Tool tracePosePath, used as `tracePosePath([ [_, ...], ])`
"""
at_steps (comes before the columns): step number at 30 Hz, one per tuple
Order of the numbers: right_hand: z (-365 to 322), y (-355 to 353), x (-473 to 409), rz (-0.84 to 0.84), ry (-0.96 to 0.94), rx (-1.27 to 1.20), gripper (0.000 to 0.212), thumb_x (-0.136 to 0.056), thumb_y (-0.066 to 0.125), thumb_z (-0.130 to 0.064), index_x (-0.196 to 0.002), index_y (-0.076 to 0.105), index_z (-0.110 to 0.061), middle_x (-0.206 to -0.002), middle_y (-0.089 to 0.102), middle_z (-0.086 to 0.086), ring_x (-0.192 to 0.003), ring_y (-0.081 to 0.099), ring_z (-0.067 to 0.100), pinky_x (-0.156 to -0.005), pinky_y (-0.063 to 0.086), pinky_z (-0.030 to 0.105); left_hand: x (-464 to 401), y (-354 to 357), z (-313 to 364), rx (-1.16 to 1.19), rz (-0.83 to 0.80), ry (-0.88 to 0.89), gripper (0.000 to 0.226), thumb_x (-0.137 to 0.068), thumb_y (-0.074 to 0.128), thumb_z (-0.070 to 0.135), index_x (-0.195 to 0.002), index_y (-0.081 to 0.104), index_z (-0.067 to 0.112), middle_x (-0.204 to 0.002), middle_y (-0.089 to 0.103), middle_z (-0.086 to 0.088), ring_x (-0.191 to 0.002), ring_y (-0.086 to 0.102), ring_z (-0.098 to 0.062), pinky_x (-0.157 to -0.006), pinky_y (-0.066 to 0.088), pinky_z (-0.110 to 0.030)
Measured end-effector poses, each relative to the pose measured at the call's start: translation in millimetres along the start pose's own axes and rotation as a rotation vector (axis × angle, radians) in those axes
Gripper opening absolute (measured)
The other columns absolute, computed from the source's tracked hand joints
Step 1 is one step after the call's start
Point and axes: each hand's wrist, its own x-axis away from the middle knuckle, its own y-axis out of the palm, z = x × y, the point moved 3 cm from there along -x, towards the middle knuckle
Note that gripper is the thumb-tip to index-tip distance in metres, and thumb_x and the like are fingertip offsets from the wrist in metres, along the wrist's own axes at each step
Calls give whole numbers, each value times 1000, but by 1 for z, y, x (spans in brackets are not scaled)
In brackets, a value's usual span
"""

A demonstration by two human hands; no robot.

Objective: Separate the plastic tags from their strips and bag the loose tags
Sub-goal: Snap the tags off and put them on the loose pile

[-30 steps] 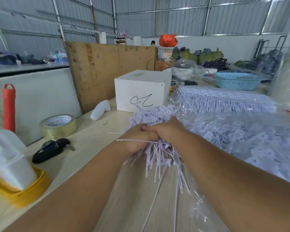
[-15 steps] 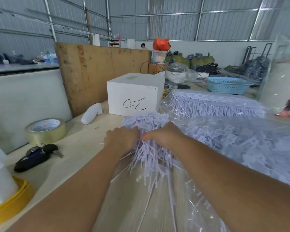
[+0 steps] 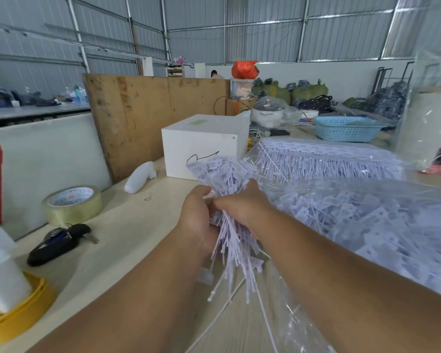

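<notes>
Centre frame: left hand [image 3: 197,220] and right hand [image 3: 242,206] both grip tag bundle [image 3: 224,189]; separating step, next twist tags off strips, drop into bag [image 3: 367,217].

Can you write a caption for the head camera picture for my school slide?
Both hands grip a bundle of white tags above the table, beside a clear bag full of loose tags.

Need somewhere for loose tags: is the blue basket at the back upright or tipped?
Upright: the blue basket sits on its base, rim level, opening upward.

no legible text; white box [image 3: 204,149] bears only a scribble.
</notes>
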Motion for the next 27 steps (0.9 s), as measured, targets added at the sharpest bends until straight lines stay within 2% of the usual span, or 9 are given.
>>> tracePosePath([
  [2, -4, 1, 2, 17, -47, 2, 117, -41, 77, -47, -143, 23, -30, -126, 57, 4, -111, 59, 30, -93, 51, 41, 5, 5, -5, 91, -14, 2, 48, -95, 41, 33, -82, 61, -9, -82, 42, -11, -37, 61, -25, -39, 51, -36],
  [4, -5, 3, 3, -19, -86, -22, 115, -38, 74, -44, -142, 27, -33, -122, 61, 2, -106, 62, 27, -91, 52, 40, 9, 8, -9, 147, -20, 0, 45, -94, 41, 37, -96, 51, -6, -84, 48, -4, -42, 64, -26, -41, 53, -39],
  [5, -5, 2, 4, -45, -96, -50, 109, -38, 75, -41, -138, 34, -32, -117, 63, 0, -101, 65, 24, -88, 54, 39, 9, 8, -11, 167, -15, -1, 53, -93, 42, 38, -97, 56, -14, -83, 60, -18, -47, 67, -28, -42, 54, -41],
  [6, -5, 1, 4, -65, -100, -73, 99, -39, 76, -37, -131, 42, -31, -110, 66, -2, -94, 67, 20, -85, 56, 37, 9, 8, -13, 181, -11, 5, 57, -92, 43, 38, -95, 67, -14, -71, 71, -9, -55, 70, -31, -46, 56, -43],
  [10, -3, -4, 5, -94, -110, -157, 67, -38, 78, -25, -101, 57, -28, -93, 71, -2, -78, 71, 17, -75, 59, 36, 15, 11, -13, 231, -28, 34, 45, -89, 44, 38, -103, 69, 4, -95, 72, -23, -87, 70, -39, -74, 55, -48],
  [14, -10, -8, 8, -78, -134, -201, 64, -39, 78, -19, -100, 57, -27, -91, 72, -1, -77, 71, 18, -73, 60, 36, 24, 15, -8, 204, -65, 6, 50, -85, 39, 30, -114, 67, 0, -110, 67, -27, -108, 62, -44, -91, 47, -51],
  [18, -18, -16, 17, -59, -186, -215, 66, -47, 80, -14, -108, 55, -24, -94, 70, -1, -78, 70, 17, -68, 59, 31, 31, 16, 5, 64, -102, 36, 49, -88, 30, 21, -120, 60, -1, -113, 66, -28, -98, 65, -42, -83, 53, -50],
  [22, -32, -30, 28, -66, -270, -145, 77, -47, 77, -16, -120, 52, -26, -104, 68, 1, -86, 69, 19, -73, 61, 38, 31, 2, 18, -261, -16, 102, 38, -93, 32, 24, -117, 60, 15, -97, 58, -4, -86, 49, -23, -93, 38, -41],
  [27, -49, -48, 46, -75, -328, -73, 70, -49, 73, -14, -114, 51, -24, -107, 65, 7, -88, 68, 24, -73, 60, 43, 46, -1, 24, -127, -116, 87, 44, -96, 32, 26, -131, 54, 13, -126, 62, -10, -98, 54, -30, -97, 45, -49],
])
